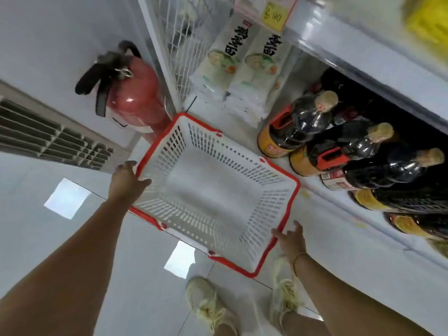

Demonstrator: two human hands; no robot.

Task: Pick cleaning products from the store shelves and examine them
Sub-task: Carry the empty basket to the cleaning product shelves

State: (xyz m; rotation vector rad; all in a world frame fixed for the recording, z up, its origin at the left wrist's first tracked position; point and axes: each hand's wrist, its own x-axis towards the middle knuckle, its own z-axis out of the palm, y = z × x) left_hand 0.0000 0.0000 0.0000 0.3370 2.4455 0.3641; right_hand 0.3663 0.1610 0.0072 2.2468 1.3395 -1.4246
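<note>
Nothing I'd call a cleaning product is showing here. What the hands are on is the basket (271,190), white with a red rim and nothing in it, sitting down at floor level. Its long axis runs roughly 10 o'clock to 4 o'clock. The left hand (126,180) is on the short end at 10, and its thumb looks hooked over the rim with the fingers outside, so I read that as a real hold. The right hand (291,241) is at the 4 o'clock end with its fingers spread loose. It's touching or just beside the rim, and I can't tell which, but it isn't clamped on. From the basket, the shelving (363,57) lies from 12 round to 3 o'clock. There are noodle packs (232,66) at 12 and a row of dark sauce bottles (303,124) from 1 to 3, just beside the basket's long side. A fire extinguisher (135,93) stands at 11, near the far corner. There's a yellow blur (426,23) way up at 1 o'clock on a higher shelf, too smeared to say what it is. My guess is the task's products are further along or higher up. The right hand is nearer the shelf side, so it's the natural one for reaching while the left keeps the basket.
</note>
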